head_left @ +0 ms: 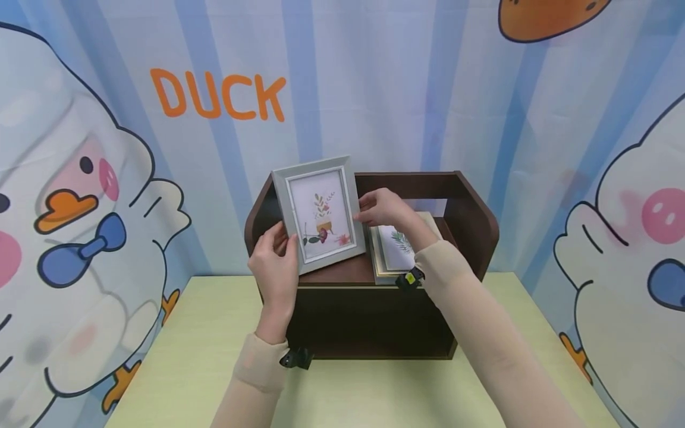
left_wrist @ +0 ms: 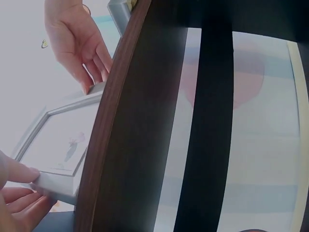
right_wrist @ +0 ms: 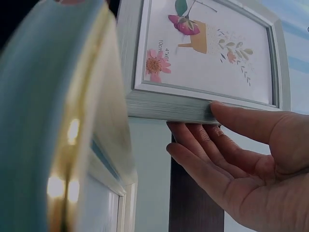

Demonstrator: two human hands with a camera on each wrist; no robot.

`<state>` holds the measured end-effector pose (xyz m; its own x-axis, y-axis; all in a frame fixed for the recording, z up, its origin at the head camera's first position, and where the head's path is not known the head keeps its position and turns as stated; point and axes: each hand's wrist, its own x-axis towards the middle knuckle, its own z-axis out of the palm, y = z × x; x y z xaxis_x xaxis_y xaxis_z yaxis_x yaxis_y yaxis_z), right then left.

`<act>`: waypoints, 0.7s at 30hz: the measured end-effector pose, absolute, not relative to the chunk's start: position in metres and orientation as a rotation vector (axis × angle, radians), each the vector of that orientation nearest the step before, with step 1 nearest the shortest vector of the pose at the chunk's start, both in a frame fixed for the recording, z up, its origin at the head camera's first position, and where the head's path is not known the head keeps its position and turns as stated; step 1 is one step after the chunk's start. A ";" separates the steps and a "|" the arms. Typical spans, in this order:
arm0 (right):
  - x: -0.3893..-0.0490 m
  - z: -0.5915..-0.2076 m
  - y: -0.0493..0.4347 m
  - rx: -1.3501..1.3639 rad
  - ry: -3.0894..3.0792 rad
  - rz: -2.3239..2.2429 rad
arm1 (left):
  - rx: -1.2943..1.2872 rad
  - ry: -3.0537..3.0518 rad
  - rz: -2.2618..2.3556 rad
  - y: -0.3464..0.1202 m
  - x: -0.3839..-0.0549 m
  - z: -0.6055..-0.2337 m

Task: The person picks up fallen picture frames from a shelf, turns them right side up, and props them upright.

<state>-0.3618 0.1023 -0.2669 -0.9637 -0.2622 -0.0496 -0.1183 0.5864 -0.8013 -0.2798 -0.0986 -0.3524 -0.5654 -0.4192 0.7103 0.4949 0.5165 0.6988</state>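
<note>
A grey picture frame [head_left: 321, 211] with a flower print stands tilted over the left part of a dark brown shelf [head_left: 374, 351]. My left hand [head_left: 275, 264] grips its lower left edge, the thumb in front and the fingers behind, as the left wrist view shows. On the opposite edge, my right hand [head_left: 387, 209] pinches the frame between thumb and fingers; the right wrist view shows the thumb [right_wrist: 241, 121] on its face. Right of the grey frame, a stack of other picture frames [head_left: 396, 252] lies on the shelf, partly hidden by the right wrist.
The shelf stands on a pale yellow-green table [head_left: 214, 333], with raised side panels [head_left: 473, 232] and a back rail [head_left: 407, 185]. Its lower compartment [head_left: 369, 321] opens to the front. Behind hangs a blue striped duck curtain [head_left: 374, 77].
</note>
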 end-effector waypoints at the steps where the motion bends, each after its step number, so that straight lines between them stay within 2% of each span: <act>1: -0.360 -0.268 0.103 -0.317 2.651 -1.327 | -0.059 -1.809 -1.197 -0.098 -0.280 -0.353; 21: -0.329 -0.294 0.106 -0.263 2.764 -1.439 | 0.003 -1.806 -1.168 -0.096 -0.284 -0.360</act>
<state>-0.3295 0.1061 -0.2945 -0.9857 -0.1555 0.0648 -0.1422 0.5622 -0.8147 -0.2842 -0.0962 -0.3597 -0.5480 -0.4563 0.7011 0.4525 0.5431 0.7072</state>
